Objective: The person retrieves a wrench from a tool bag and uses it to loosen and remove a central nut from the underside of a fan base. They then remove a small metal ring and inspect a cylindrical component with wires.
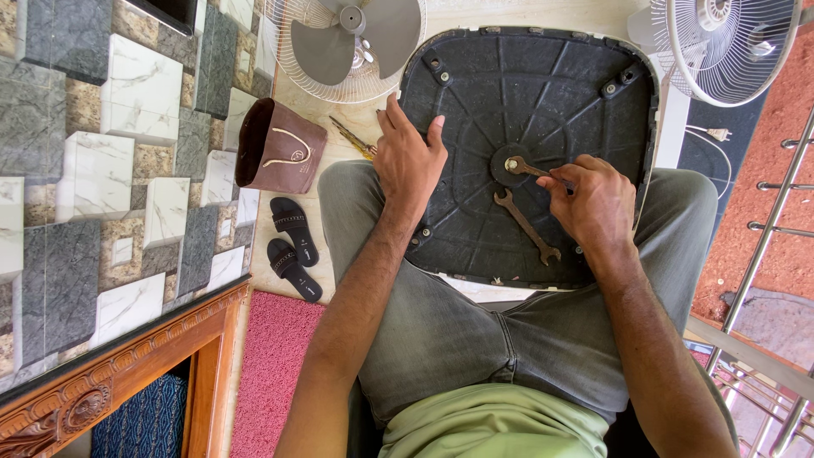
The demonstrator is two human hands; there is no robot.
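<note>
Rusty metal wrench (527, 168) sits on the middle nut of the black plastic fan base (475, 102).
Its handle points right, into the closed right hand (593, 202); the left hand (409, 159) lies open, flat on the base's left edge.

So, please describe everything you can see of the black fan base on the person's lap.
The black fan base looks like moulded plastic, squarish with rounded corners, turned underside up, with ribs radiating from a central hub. It rests across the knees. The left hand steadies its edge; the right hand holds a spanner on the hub. A second rusty spanner lies on it.
</note>
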